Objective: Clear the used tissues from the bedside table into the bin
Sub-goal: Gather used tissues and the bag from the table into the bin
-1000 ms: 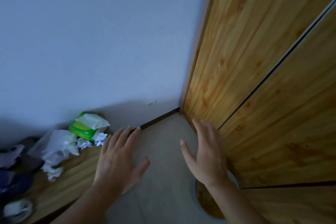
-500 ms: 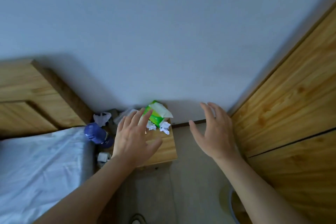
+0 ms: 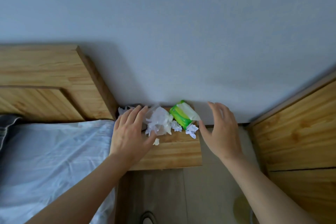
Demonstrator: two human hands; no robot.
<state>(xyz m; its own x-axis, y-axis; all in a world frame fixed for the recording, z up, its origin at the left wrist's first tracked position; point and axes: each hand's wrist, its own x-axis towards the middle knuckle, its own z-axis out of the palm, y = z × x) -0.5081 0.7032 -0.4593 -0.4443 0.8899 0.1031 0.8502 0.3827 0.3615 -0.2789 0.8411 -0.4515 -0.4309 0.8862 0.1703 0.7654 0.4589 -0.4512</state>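
Crumpled white tissues lie on the wooden bedside table, beside a clear plastic wrapper and a green tissue pack at the table's back. A small tissue scrap sits nearer the front. My left hand hovers over the table's left part with fingers spread, just left of the wrapper and holding nothing. My right hand is open in the air off the table's right edge, close to the rightmost tissue. A pale round bin rim shows partly at the bottom right, behind my right forearm.
The bed with a white sheet and wooden headboard lies to the left. A wooden wardrobe stands on the right. Bare floor runs between them, with a dark shoe tip at the bottom edge.
The view swung left and pulled back from the wardrobe corner, bringing the bed and bedside table into view. Both hands stayed open and now hover either side of the tissues.
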